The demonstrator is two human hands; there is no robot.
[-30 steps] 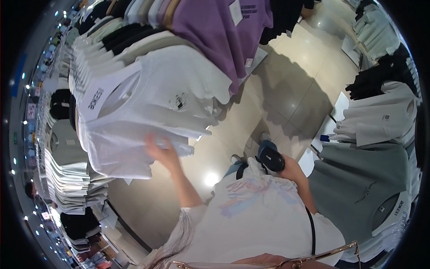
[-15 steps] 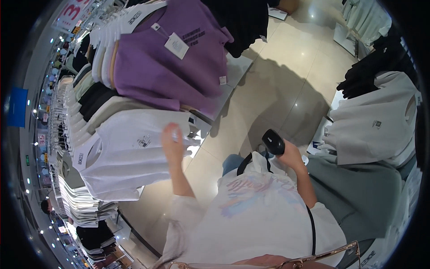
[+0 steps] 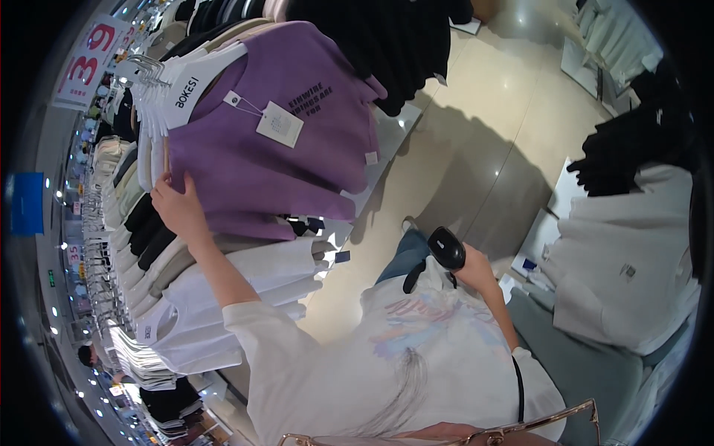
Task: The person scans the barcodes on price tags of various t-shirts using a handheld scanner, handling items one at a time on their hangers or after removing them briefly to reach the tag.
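Over on your left, a purple shirt hangs from a white hanger, its front turned toward you. Your left hand is at the shirt's near shoulder edge, thumb against the purple cloth and fingers by the hangers behind it; whether that grip is pinching the fabric or only resting on it, I cannot tell. A white paper tag dangles on a cord across the chest, beside some dark print, and a small pale label sits near the far edge. Your right hand is wrapped around a black handheld device, which you hold in front of your body, well apart from the purple shirt. Black garments hang just beyond it, and white shirts hang nearer you. To your right are a light grey shirt and a grey-green garment.
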